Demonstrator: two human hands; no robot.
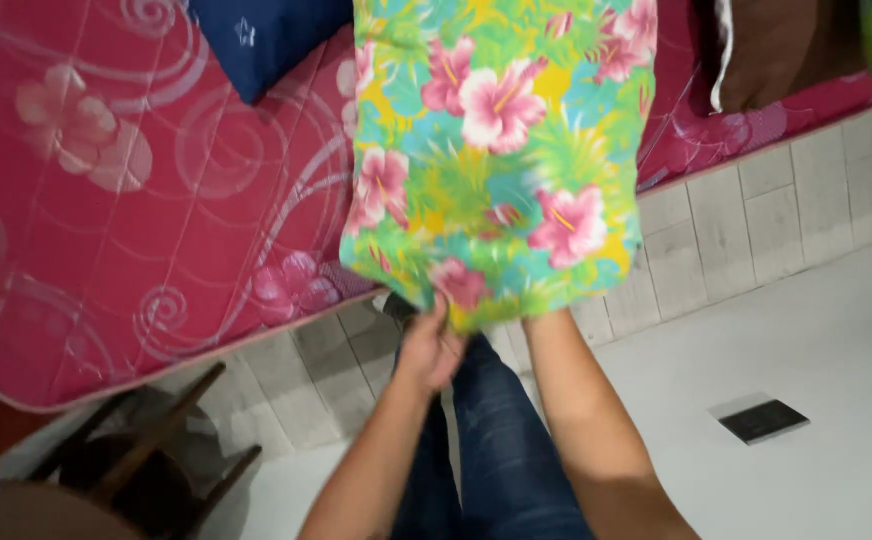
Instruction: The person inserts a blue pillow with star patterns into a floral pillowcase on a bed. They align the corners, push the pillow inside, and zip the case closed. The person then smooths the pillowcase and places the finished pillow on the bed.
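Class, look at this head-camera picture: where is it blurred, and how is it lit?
Head view: motion blur softens the floral pillow and the left hand gripping its lower edge; the right hand is hidden behind it; light is even and soft, without glare, on the pink mattress.

The right hand is hidden behind the pillow [496, 150], so its grip cannot be told. The pillow's top is cut off by the upper edge. The left hand [430, 348] is blurred, its fingertips tucked under the cloth. A blue cushion [261, 40], brown cushion [781, 50] and wooden stool [156, 450] are partly out of frame.
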